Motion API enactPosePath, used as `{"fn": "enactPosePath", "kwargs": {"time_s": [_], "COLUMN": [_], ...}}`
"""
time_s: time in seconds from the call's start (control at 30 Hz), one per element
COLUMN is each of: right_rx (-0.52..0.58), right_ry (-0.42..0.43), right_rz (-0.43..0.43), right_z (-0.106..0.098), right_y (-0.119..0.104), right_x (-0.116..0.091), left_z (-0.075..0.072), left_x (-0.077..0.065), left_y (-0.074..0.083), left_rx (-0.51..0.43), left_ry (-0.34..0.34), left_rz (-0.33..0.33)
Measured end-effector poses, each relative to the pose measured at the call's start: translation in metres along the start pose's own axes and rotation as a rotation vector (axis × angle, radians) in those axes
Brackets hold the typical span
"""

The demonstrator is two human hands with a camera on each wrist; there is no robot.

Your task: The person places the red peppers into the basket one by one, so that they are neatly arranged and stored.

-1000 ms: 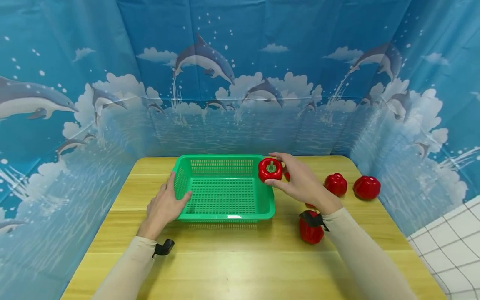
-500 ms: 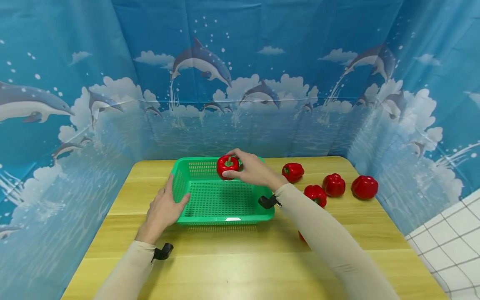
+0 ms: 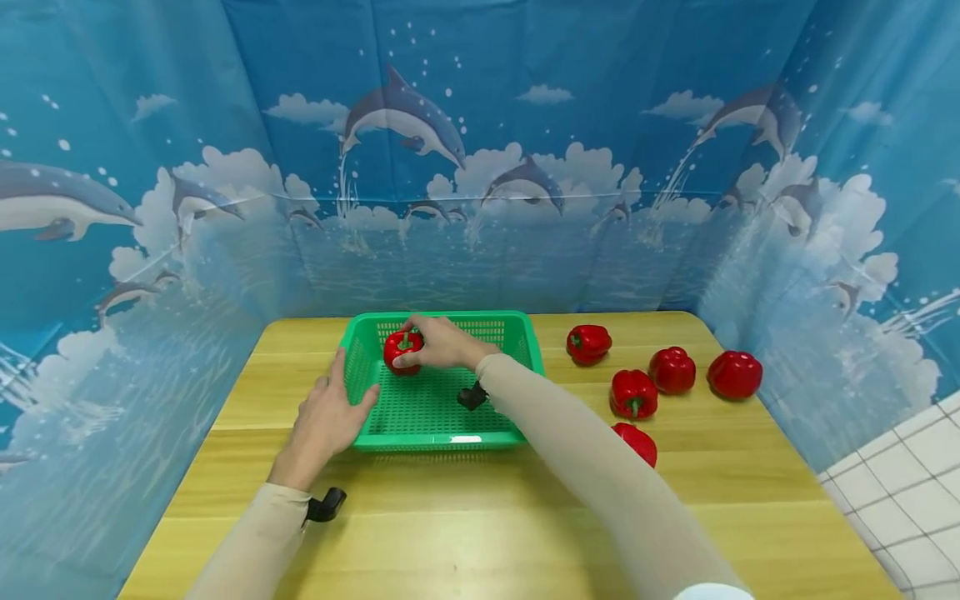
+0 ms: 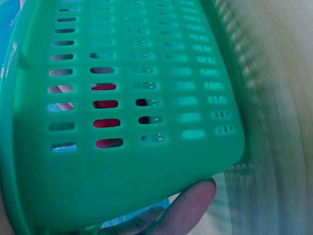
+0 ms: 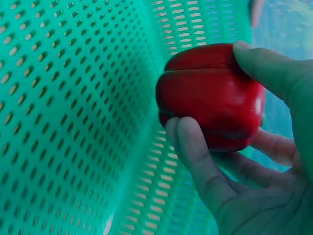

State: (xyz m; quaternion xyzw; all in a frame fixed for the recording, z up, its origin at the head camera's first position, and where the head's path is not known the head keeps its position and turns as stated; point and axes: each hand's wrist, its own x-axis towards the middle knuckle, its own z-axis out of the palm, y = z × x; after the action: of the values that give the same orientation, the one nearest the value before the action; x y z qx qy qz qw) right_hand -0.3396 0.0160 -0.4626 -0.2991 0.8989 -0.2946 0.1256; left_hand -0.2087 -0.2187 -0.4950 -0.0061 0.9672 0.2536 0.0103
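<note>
In the head view a green slotted plastic basket (image 3: 465, 439) stands on the wooden table. My right hand (image 3: 444, 343) holds a red bell pepper (image 3: 402, 357) with a green stem inside its left part. The right wrist view shows the thumb and fingers around this bell pepper (image 5: 210, 93), close to the perforated basket wall (image 5: 73, 107). My left hand (image 3: 330, 417) holds the basket's left side, thumb over the rim. In the left wrist view a finger (image 4: 190, 208) lies at the basket's lower edge, and red shows through the slots.
To the right of the basket lie several more red bell peppers: one at the back (image 3: 588, 344), one in the middle (image 3: 632, 393), one at the far right (image 3: 734, 375). My right sleeve (image 3: 585, 467) partly covers the nearest pepper (image 3: 637, 442). A dolphin-print curtain (image 3: 480, 250) surrounds the table.
My right hand has carried the bell pepper leftward from the basket's right rim and down into its left part. My left hand has stayed at the basket's left side.
</note>
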Motion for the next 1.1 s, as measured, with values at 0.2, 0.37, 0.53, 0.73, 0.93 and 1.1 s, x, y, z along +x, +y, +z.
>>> {"fn": "enactPosePath", "kwargs": {"time_s": [0.2, 0.37, 0.53, 0.73, 0.93, 1.1], "right_rx": [-0.019, -0.015, -0.047, -0.024, -0.02, -0.035], "right_ry": [-0.037, -0.026, -0.045, -0.012, 0.037, 0.102], "right_rz": [0.073, 0.077, 0.046, 0.001, -0.023, -0.034], "right_z": [0.016, 0.019, 0.012, -0.015, -0.039, -0.049], "right_y": [-0.004, -0.006, -0.008, -0.007, -0.004, 0.014], "right_x": [0.018, 0.022, 0.017, -0.013, -0.067, -0.125], "left_z": [0.002, 0.002, 0.0, -0.003, -0.006, -0.002], "left_x": [-0.001, -0.001, -0.001, 0.001, 0.002, 0.002], "left_y": [0.001, 0.004, 0.003, 0.003, 0.0, 0.002], "left_rx": [0.001, 0.002, 0.019, 0.013, 0.028, 0.019], "left_ry": [-0.005, -0.002, 0.006, 0.017, 0.015, 0.002], "left_rz": [-0.008, -0.01, -0.007, 0.003, 0.004, 0.002]}}
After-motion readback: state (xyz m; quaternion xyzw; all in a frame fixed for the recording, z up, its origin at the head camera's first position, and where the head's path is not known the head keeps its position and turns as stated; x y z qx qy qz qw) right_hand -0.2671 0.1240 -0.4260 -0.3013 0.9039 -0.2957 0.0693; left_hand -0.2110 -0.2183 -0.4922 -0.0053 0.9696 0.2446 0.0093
